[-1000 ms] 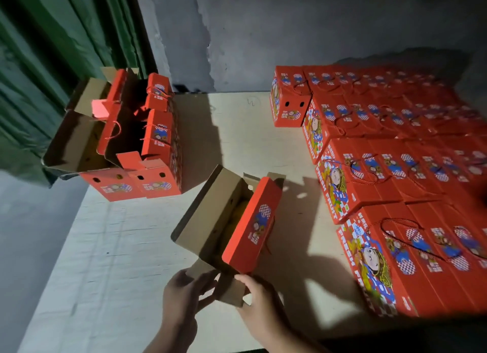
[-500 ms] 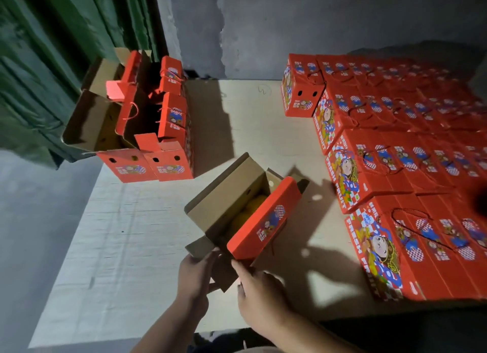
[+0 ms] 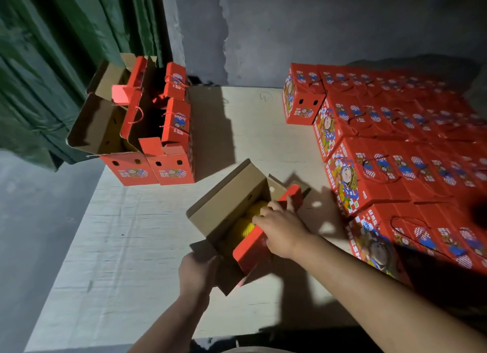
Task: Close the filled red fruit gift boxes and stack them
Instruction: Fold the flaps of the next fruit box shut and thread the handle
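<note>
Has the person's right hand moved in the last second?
Yes. The right hand went from the open box's near end flap, beside the left hand, up along the red lid, away from the table's near edge.

open boxes [image 3: 147,131] left, closed boxes [image 3: 395,152] right — table [image 3: 131,247]
</note>
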